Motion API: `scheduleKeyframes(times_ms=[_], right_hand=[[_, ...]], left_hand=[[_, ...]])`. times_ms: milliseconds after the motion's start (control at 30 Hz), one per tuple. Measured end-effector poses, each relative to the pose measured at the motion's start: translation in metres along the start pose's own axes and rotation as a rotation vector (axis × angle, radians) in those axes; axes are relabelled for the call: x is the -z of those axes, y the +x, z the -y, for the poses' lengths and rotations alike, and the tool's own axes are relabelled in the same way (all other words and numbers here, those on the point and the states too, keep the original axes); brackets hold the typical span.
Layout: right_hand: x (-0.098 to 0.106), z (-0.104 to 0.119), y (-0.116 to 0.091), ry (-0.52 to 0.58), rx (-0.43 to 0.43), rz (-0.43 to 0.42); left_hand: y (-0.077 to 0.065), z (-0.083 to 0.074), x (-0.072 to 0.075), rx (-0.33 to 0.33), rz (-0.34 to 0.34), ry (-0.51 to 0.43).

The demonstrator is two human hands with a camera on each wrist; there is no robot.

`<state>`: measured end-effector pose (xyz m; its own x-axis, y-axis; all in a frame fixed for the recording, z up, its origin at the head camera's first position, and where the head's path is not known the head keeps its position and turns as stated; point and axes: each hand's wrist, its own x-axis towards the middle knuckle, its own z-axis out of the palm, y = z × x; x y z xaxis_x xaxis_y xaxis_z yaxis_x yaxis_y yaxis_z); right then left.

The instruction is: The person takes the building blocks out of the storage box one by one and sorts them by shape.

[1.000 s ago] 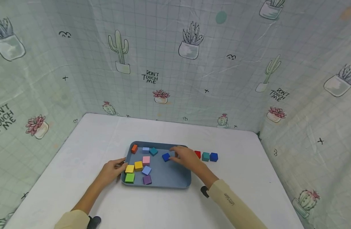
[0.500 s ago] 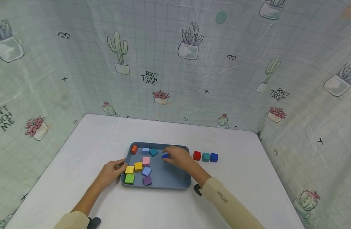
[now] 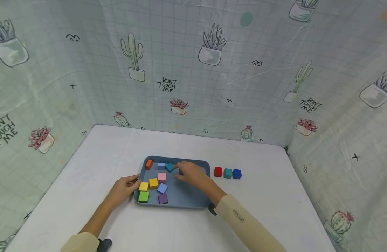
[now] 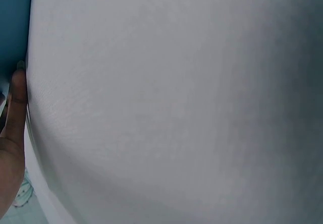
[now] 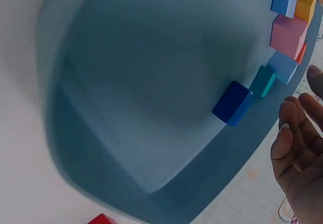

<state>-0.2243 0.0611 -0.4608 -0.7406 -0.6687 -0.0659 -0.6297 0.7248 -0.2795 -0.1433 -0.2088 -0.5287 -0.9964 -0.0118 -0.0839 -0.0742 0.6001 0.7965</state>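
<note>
The tray point(image 3: 187, 196) sat where it had been. Over it, the right hand point(image 3: 193, 174), fingers apart, had shifted left; the left hand point(image 3: 123, 187) stayed at the rim, whether clamped I couldn't tell. The dark blue block point(image 5: 232, 103) lay inside, now mostly hidden from the head camera.

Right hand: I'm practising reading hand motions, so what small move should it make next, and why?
Probably ease a little closer to the teal block in the tray, ready to pinch it. In the head view, the right hand has its fingers parted, tips past the blue cube and beside that block; the right wrist view shows nothing held.
</note>
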Motion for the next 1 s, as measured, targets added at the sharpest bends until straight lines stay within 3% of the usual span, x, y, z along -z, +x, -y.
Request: scheduleKeyframes(times_ms=[600, 1000], right_hand=[[-0.012, 0.012, 0.011, -0.007, -0.016, 0.036], [-0.018, 0.026, 0.018, -0.070, 0.001, 0.084]], left_hand=[[0.000, 0.001, 0.000, -0.014, -0.006, -0.001], [0.000, 0.003, 0.000, -0.021, -0.007, 0.007]])
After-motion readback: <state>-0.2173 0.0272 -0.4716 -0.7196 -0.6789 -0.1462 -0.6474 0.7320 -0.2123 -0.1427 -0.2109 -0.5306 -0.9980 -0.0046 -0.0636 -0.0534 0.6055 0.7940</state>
